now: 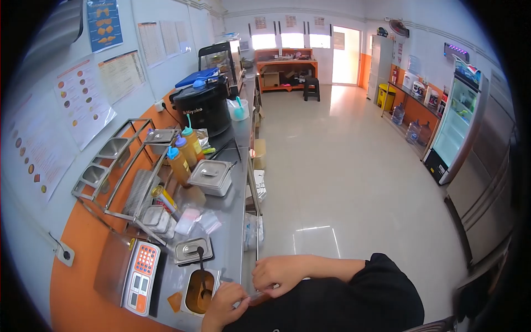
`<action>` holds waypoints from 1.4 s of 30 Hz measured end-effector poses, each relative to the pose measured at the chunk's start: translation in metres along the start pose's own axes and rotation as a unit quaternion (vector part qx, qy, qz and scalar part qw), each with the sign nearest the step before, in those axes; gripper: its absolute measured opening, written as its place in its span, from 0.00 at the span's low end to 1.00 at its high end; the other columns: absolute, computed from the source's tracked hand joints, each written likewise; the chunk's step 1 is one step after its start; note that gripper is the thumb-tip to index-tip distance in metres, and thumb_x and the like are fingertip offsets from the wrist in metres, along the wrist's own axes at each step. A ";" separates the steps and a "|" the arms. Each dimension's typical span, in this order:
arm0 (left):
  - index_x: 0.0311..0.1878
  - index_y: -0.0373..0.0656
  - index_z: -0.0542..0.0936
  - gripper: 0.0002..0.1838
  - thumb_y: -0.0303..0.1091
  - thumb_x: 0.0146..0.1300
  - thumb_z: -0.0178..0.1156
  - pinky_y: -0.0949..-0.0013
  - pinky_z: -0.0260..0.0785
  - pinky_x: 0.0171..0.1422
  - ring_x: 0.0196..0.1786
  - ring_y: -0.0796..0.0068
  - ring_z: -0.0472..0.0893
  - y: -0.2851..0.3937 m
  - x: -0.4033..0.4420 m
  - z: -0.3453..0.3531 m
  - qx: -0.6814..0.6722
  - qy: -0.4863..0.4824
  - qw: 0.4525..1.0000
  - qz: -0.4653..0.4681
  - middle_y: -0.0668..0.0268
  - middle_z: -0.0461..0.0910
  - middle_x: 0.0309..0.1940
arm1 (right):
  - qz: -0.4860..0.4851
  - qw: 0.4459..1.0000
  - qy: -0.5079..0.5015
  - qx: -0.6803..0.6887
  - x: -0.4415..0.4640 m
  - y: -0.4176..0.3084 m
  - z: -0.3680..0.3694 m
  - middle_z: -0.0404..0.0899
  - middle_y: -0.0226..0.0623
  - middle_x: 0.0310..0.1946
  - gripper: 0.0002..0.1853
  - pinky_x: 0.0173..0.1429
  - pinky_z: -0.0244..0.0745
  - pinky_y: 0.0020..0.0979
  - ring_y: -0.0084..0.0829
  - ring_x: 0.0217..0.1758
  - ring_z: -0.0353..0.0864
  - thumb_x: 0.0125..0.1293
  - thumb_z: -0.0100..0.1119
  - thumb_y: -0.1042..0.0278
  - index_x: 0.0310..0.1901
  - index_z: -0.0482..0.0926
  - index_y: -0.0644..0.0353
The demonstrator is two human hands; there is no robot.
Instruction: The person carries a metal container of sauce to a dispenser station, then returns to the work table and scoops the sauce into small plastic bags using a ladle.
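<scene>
At the counter's front edge, close to the black shirt, my left hand (225, 303) and my right hand (279, 275) are near each other with fingers closed. A small, pale, see-through strip (258, 297) shows between them; what it is cannot be made out. Just left of my left hand stands a steel food pan (217, 274) of brown sauce, with a dark ladle (202, 265) leaning in it. Behind the pan lies a steel lid (185, 250). A brown-orange triangular piece (175, 301) is beside the pan.
A digital scale (141, 276) stands at left. Farther along the counter (235, 199) are plastic bags (191, 220), a lidded steel container (210, 176), sauce bottles (178, 166) and a black cooker (204, 108). A glass-door fridge (458, 124) stands across the floor.
</scene>
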State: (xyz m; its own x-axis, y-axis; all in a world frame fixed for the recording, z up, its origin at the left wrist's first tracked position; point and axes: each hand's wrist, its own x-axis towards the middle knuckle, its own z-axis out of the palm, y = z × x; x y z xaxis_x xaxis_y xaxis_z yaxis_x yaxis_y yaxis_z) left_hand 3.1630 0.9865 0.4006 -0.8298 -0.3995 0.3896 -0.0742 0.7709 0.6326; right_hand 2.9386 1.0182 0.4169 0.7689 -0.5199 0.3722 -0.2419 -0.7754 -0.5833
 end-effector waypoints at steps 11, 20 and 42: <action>0.24 0.40 0.75 0.03 0.26 0.46 0.60 0.65 0.62 0.36 0.29 0.64 0.74 0.007 -0.019 -0.008 -0.025 0.042 0.999 0.015 0.64 0.74 0.23 | 0.006 0.998 0.067 0.004 0.008 -0.013 0.018 0.66 0.33 0.16 0.09 0.36 0.62 0.36 0.37 0.26 0.69 0.47 0.54 0.68 0.18 0.65 0.58; 0.25 0.41 0.76 0.04 0.27 0.45 0.62 0.65 0.62 0.36 0.29 0.65 0.74 0.011 -0.017 -0.004 0.034 0.027 0.997 0.065 0.65 0.74 0.23 | 0.039 0.998 0.055 0.006 0.019 -0.024 0.031 0.71 0.39 0.24 0.11 0.39 0.65 0.38 0.43 0.32 0.71 0.54 0.57 0.63 0.24 0.68 0.61; 0.30 0.34 0.74 0.06 0.28 0.56 0.57 0.68 0.63 0.34 0.31 0.65 0.72 -0.053 -0.207 -0.088 0.236 0.442 0.785 -0.364 0.59 0.71 0.27 | 0.084 0.930 0.354 0.054 -0.061 0.011 -0.032 0.62 0.31 0.14 0.14 0.23 0.51 0.27 0.26 0.18 0.60 0.56 0.55 0.68 0.17 0.65 0.60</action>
State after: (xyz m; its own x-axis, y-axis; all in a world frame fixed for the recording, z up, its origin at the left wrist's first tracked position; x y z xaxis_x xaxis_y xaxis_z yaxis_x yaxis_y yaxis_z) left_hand 3.3875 0.9849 0.3454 0.2208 -0.8465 0.4844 -0.7200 0.1935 0.6664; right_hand 2.8700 1.0302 0.4104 0.1338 -0.7654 0.6295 -0.2320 -0.6418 -0.7310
